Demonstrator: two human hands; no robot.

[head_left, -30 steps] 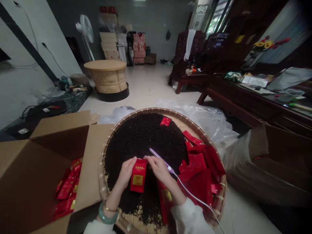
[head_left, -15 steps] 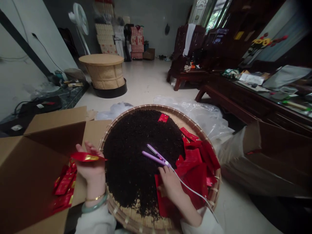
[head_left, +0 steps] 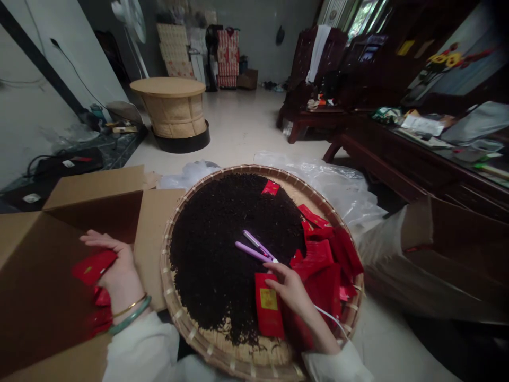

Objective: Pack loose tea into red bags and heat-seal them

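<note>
My left hand (head_left: 121,268) is inside the left cardboard box (head_left: 157,239), its fingers stretched out. A blurred red packet (head_left: 94,267) is beside its palm and thumb; whether they still touch I cannot tell. More red packets (head_left: 102,318) lie below it in the box. On the dark dried tea leaves (head_left: 222,228) rests a small purple hair straightener (head_left: 254,248), its plates apart. My right hand (head_left: 292,289) is at the straightener's hinge end, thumb and fingers apart. Under the thumb lies a red packet with a yellow label (head_left: 269,302).
A round bamboo tray (head_left: 170,286) holds the leaves, with a pile of red packets (head_left: 318,260) on its right side. A white cord (head_left: 328,315) runs off the straightener. Clear plastic sheeting (head_left: 318,175) lies behind. Another cardboard box (head_left: 415,228) stands at right.
My left hand has moved left and deeper over the box, turning over, and the packet has left its palm. My right hand has shifted slightly; the yellow-labelled packet now shows beneath it.
</note>
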